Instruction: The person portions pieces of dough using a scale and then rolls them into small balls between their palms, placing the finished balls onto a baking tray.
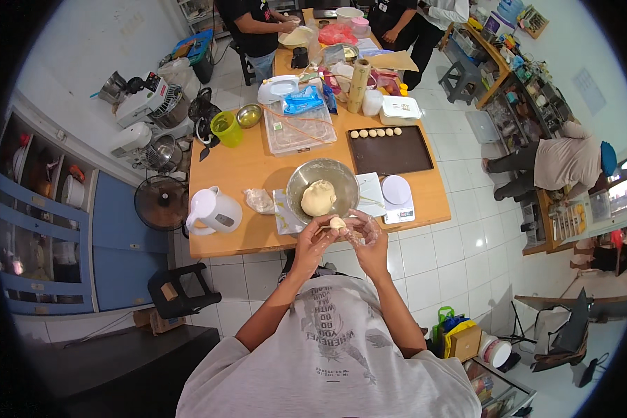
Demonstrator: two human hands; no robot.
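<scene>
A small piece of dough point(337, 223) sits between my two hands, just over the near rim of a metal bowl point(348, 175). My left hand point(312, 240) pinches it from the left. The floury fingers of my right hand point(368, 240) close on its right side. Inside the bowl rests a large pale lump of dough point(318, 198). Right of the bowl stands a kitchen scale point(398, 198) with a round white plate. Beyond it, a dark baking tray point(390, 155) carries several small dough balls point(376, 133) in a row along its far edge.
Left of the bowl are a white electric kettle point(214, 210) and a crumpled plastic bag point(259, 201). Farther back stand a clear plastic box point(299, 132), a green jug point(226, 129) and a white tub point(400, 109). Other people work at the table's far end and by the right wall.
</scene>
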